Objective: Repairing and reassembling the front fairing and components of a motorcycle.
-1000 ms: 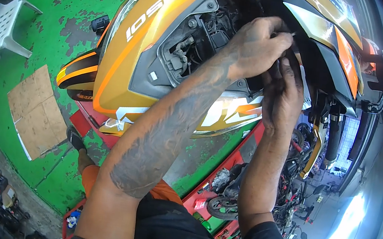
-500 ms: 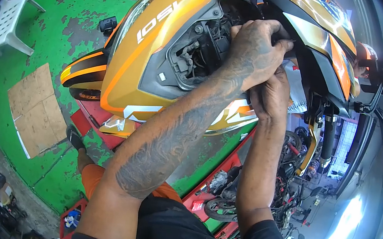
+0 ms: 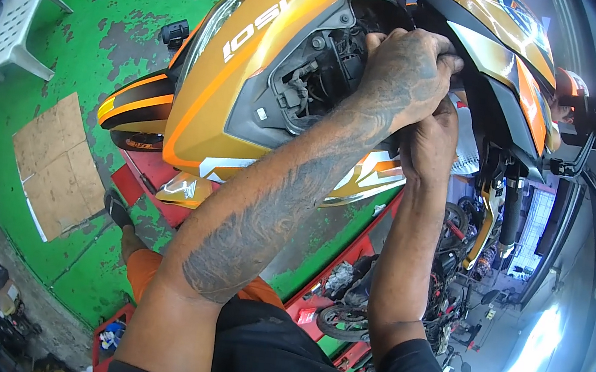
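Note:
An orange and black motorcycle front fairing (image 3: 244, 83) fills the upper middle, with its headlight opening (image 3: 320, 70) showing wiring and black parts inside. My left hand (image 3: 405, 73) reaches over the opening's right edge, fingers curled on a black part of the fairing there. Just below it my right hand (image 3: 430, 139) is closed around something at the same spot; what it grips is hidden behind the left hand and the fairing.
The motorcycle stands on a red lift platform (image 3: 158, 176) over a green painted floor (image 3: 111, 14). A white plastic chair (image 3: 12, 32) is at the left, a cardboard sheet (image 3: 55, 164) below it. Handlebar and mirror (image 3: 581, 124) are at the right, other motorcycles (image 3: 448, 294) below.
Both hands and the fairing have shifted up and right in view. My right hand moved up close under the left hand at the opening's edge.

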{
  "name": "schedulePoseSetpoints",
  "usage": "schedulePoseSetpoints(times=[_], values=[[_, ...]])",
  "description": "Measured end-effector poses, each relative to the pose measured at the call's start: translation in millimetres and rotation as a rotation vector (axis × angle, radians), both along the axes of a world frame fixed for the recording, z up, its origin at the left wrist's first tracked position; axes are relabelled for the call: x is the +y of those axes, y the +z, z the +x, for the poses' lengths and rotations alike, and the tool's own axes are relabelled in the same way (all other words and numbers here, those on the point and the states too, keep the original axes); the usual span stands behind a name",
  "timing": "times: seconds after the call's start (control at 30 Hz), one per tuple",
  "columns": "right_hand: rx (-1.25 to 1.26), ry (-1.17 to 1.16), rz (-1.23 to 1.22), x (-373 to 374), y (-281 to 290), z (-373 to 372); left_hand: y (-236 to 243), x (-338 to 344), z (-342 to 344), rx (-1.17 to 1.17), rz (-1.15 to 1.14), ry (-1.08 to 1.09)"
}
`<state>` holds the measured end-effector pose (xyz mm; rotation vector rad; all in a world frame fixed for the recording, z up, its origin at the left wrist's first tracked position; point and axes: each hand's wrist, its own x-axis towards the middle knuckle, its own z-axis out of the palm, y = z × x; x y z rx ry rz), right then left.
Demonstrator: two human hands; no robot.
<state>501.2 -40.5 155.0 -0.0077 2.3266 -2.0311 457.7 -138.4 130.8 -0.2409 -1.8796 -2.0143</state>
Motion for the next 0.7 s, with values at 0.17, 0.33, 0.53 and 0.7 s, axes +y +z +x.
schedulePoseSetpoints(times=[0.17,0.33,0.53,0.7], values=[[0.289,-0.272,0.372,0.9,-15.8,-12.5,-2.1,4.0,9.7,0.074,0.000,0.147],[0.300,-0.195,0.365,-4.9,-9.3,-8.9,3.6,-0.5,8.5,-0.077,0.041,0.033],[0.061,-0.092,-0.033,-1.2,-1.5,-2.0,4.3,2.1,4.9,-0.013,-0.143,0.078],[0.346,-0.271,0.357,-12.1,-16.1,-6.5,4.8,6.1,4.4,-0.008,0.062,-0.005]])
